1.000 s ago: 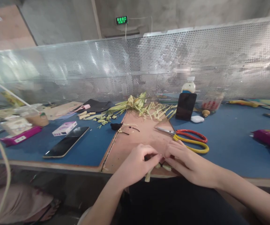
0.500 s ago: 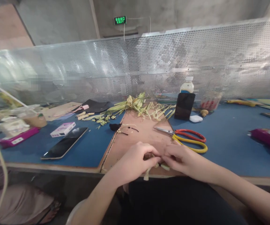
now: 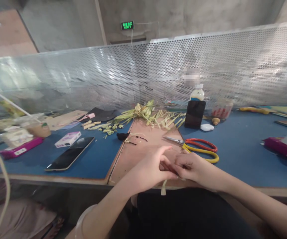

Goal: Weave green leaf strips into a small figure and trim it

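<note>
My left hand and my right hand meet at the front edge of the pinkish-brown board. A pale strip of what looks like dried corn husk hangs below my left thumb. That hand's index finger is lifted, while its thumb and other fingers are closed on the piece. My right fingers are pinched against my left fingertips; what lies between them is mostly hidden. Just beyond my right hand rest scissors with one red and one yellow handle loop.
Husk leaves are heaped at the back of the board, near a black bundle. A flat phone and a small box lie left. An upright phone, white case and bottle stand right.
My left index finger has lifted and straightened away from the pinch. Both hands have shifted slightly right, and the hanging strip has moved right and down with them.
</note>
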Motion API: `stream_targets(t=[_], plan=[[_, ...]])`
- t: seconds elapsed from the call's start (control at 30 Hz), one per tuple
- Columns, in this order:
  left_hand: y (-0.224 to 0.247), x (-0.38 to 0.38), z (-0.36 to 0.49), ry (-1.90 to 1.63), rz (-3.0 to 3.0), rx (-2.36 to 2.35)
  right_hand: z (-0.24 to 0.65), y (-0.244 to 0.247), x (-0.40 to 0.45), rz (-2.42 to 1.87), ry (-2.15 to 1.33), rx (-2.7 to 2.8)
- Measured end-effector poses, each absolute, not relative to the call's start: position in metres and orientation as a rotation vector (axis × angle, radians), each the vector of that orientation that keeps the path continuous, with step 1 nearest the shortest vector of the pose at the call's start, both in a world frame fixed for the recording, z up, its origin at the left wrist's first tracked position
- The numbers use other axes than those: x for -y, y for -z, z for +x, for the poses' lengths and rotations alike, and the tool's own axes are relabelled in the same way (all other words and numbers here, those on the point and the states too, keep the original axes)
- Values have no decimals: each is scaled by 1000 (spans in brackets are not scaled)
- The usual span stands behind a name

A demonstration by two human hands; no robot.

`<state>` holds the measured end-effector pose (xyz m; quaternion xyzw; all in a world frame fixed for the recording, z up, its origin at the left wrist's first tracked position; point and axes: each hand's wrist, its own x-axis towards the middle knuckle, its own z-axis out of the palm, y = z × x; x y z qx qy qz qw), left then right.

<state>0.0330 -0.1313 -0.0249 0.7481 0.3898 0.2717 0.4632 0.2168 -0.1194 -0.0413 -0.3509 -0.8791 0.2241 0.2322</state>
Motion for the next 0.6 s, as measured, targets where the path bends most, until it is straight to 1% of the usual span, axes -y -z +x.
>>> stream_targets(t=[0.17,0.4,0.6], plan=[[39,126,43,-767,1793,-914,217,43,119,-991,-557,2393],[36,127,44,-760,1710,-885,222,37,122,-1038,-518,2295],[38,124,42,-752,1688,-897,229,25,124,-877,-841,2285]])
